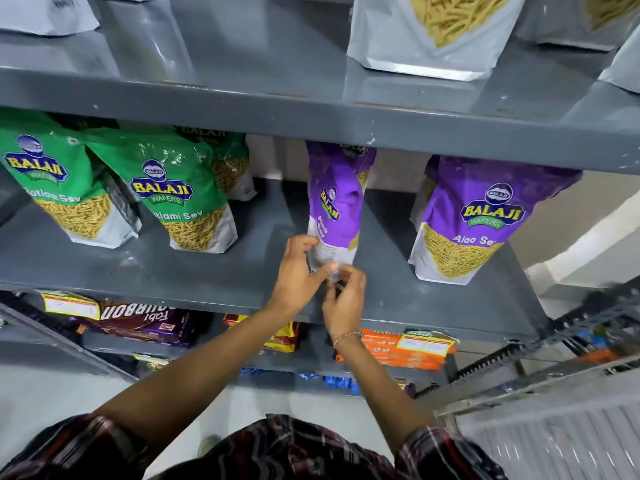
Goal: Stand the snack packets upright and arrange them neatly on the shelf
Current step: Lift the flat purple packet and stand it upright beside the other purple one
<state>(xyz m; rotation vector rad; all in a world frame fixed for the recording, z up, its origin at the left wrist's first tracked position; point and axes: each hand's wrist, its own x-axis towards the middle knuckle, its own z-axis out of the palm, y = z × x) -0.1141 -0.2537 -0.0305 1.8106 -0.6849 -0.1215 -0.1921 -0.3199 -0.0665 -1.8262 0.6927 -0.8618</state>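
From the head camera, the middle purple packet (335,206) stands on the grey shelf (242,271), turned edge-on so its narrow side faces out. It sits between the green packets (176,199) to its left and a front-facing purple packet (464,220) to its right, apart from both.

The left hand (298,271) pinches the packet's lower white corner between thumb and fingers. The right hand (344,299) is curled just below it, fingertips at the bottom seam; whether it truly grips the film I cannot tell.

The packet looks light, its glossy film soft, crinkly and likely slippery, with loose brittle sev inside. A hold at the stiffer bottom gusset and side seams seems best, turning it gently without squeezing the middle, since the tall pouch could tip.
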